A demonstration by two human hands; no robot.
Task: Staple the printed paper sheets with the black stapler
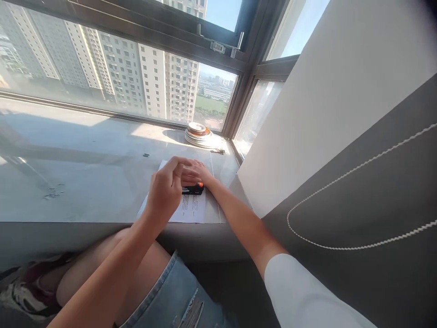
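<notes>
A sheet of printed paper [193, 208] lies on the grey window sill [85, 182] near its front edge. On the paper rests a small black tool with an orange tip [194, 188]. My right hand [196, 173] lies over this tool, fingers together and pressed onto it. My left hand [166, 189] hovers just left of it, fingers curled in a pinch near the right hand's fingertips. What the left fingers hold, if anything, is hidden.
A stack of flat round plates or discs [200, 135] sits in the sunlit far corner by the window frame. Small dark bits [146, 155] lie on the sill. A white wall [324, 105] and grey panel with a beaded cord [341, 191] close the right side.
</notes>
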